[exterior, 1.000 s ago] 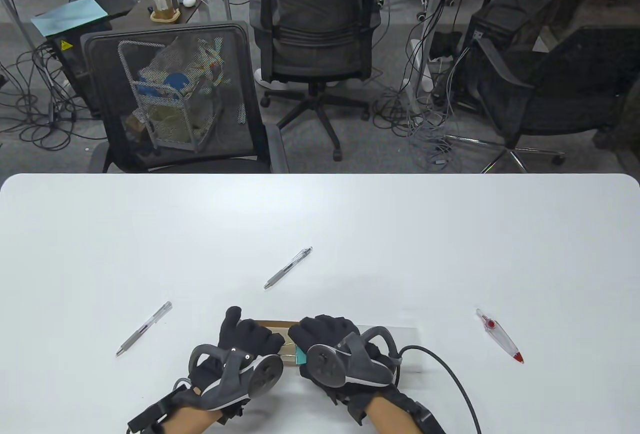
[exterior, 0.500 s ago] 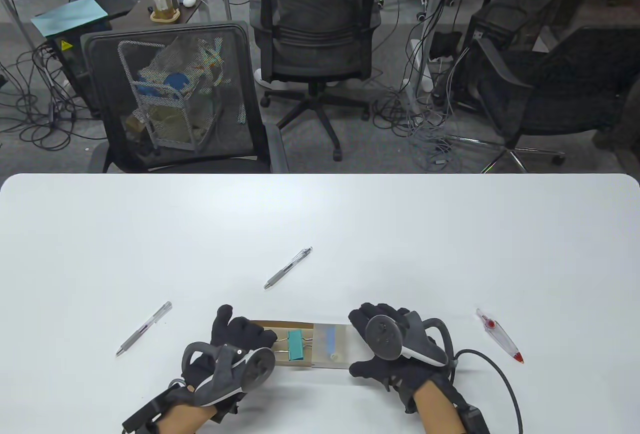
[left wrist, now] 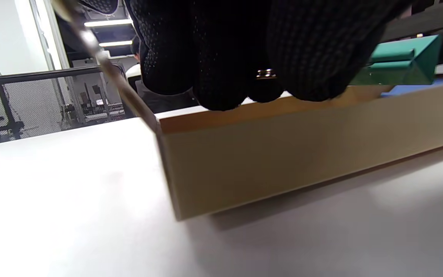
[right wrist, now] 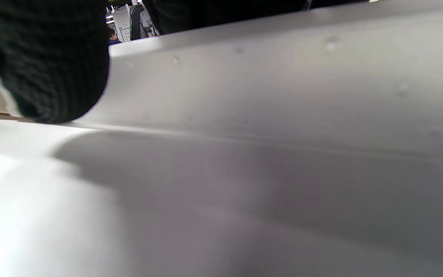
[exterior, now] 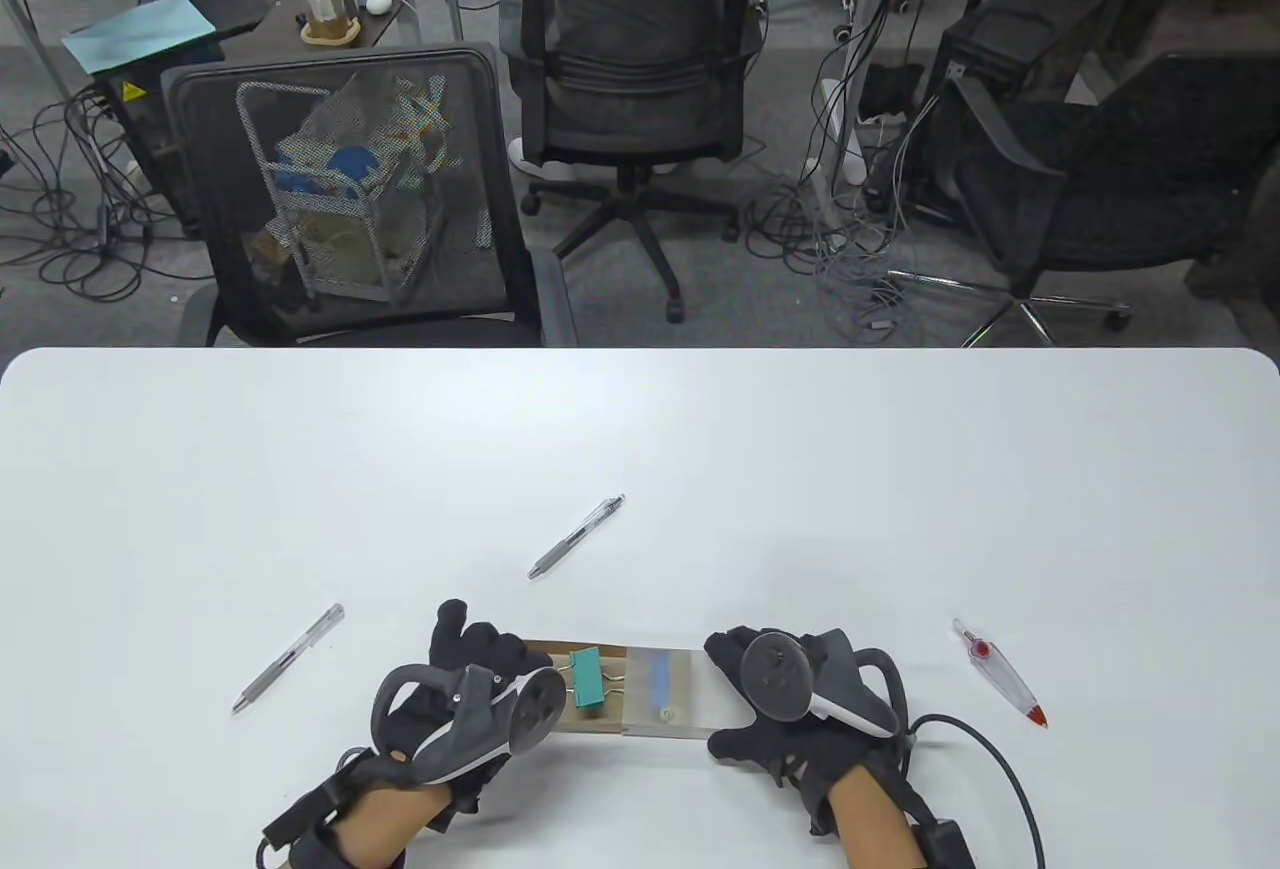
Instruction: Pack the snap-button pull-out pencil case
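The pencil case lies near the table's front edge, pulled apart. Its brown cardboard inner tray [exterior: 596, 723] sticks out to the left of the translucent outer sleeve [exterior: 668, 699]. A teal binder clip [exterior: 586, 681] lies in the tray, and something blue shows through the sleeve. My left hand [exterior: 478, 647] grips the tray's left end; in the left wrist view its fingers [left wrist: 225, 50] curl over the tray wall [left wrist: 302, 154] beside the clip [left wrist: 398, 61]. My right hand [exterior: 728, 699] grips the sleeve's right end; the right wrist view shows the sleeve wall [right wrist: 283, 77] and a fingertip [right wrist: 52, 69].
Two grey pens lie on the white table [exterior: 640, 429], one behind the case [exterior: 577, 536] and one to the left [exterior: 288, 658]. A clear pen with a red tip [exterior: 998, 673] lies to the right. A cable runs from my right wrist [exterior: 1000, 769].
My right hand has slid the sleeve to the right, off the tray, uncovering the binder clip. My left hand stayed on the tray's left end, shifting slightly right.
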The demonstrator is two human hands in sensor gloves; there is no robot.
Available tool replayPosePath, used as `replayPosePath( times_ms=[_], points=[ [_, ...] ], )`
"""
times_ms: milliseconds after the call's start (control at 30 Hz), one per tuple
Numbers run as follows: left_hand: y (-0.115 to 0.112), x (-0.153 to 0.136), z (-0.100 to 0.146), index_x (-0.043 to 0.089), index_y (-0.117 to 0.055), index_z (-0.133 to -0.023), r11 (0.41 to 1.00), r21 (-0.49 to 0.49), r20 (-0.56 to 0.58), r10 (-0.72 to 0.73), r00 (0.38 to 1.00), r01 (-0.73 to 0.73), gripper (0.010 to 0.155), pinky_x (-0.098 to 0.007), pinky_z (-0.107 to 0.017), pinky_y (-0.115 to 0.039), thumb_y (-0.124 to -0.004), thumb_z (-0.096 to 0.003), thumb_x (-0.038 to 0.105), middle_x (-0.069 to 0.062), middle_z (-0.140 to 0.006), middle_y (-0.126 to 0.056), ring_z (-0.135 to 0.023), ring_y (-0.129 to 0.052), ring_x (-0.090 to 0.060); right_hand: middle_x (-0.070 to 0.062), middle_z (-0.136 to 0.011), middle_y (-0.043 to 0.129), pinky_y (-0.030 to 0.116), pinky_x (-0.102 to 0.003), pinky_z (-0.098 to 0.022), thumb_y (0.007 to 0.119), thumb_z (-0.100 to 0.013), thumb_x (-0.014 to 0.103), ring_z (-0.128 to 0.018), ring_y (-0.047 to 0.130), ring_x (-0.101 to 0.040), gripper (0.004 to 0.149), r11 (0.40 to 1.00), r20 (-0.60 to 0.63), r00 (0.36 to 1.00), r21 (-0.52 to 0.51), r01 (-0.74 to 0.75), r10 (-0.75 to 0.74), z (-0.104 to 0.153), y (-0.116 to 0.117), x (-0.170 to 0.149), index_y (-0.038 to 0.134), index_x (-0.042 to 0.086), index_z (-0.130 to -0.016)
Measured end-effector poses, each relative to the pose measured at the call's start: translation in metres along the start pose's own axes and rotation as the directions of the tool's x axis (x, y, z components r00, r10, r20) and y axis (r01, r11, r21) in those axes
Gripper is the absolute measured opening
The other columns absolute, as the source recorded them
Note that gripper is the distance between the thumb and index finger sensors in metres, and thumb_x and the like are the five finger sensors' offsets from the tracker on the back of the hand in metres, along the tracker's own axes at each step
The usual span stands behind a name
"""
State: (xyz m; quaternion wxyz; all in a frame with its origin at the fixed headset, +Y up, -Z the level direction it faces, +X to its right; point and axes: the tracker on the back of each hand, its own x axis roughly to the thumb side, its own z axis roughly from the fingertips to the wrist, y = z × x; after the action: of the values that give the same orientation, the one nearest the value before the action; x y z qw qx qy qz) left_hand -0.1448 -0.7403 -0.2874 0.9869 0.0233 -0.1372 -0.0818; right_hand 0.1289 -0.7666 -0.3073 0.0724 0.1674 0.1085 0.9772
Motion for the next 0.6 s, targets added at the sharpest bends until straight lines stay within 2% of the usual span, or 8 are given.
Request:
replayPosePath(
  times_ms=[167,300,600],
  points=[
    [-0.004,0.019,-0.014,0.035,-0.091,-0.083,0.994,-0.034,0.018,-0.101,0.995,0.101,0.053,-0.06,-0.083,-0.051,-0.091,-0.0321,0.047,0.011,-0.081,-0.099,-0.085,-0.096,-0.018,0.004,-0.116,0.057,0.047,-0.061,-0.075,0.088,-0.03,0.063,-0.104,0.061,-0.03,0.09,1.0,0.002,1.0,-0.004,0.01,-0.01,0.001,0.001,-0.001,0.049,0.034,-0.106],
    [-0.003,0.028,-0.022,0.035,-0.092,-0.083,0.997,-0.054,0.03,-0.062,0.998,0.063,0.052,-0.059,-0.083,-0.052,-0.091,-0.0323,0.047,0.011,-0.081,-0.1,-0.084,-0.097,-0.018,0.004,-0.116,0.057,0.047,-0.06,-0.076,0.088,-0.03,0.063,-0.104,0.062,-0.03,0.09,1.0,0.002,1.0,-0.004,0.015,-0.015,0.001,0.001,-0.002,0.049,0.035,-0.106],
    [-0.006,0.04,-0.029,0.037,-0.094,-0.08,0.994,-0.031,0.021,-0.102,0.995,0.102,0.05,-0.058,-0.083,-0.052,-0.094,-0.0306,0.044,0.013,-0.079,-0.102,-0.082,-0.098,-0.017,0.006,-0.115,0.057,0.048,-0.06,-0.076,0.088,-0.03,0.063,-0.104,0.062,-0.029,0.09,1.0,0.0,1.0,0.0,0.011,-0.011,0.0,0.0,-0.002,0.049,0.036,-0.106]
  ],
)
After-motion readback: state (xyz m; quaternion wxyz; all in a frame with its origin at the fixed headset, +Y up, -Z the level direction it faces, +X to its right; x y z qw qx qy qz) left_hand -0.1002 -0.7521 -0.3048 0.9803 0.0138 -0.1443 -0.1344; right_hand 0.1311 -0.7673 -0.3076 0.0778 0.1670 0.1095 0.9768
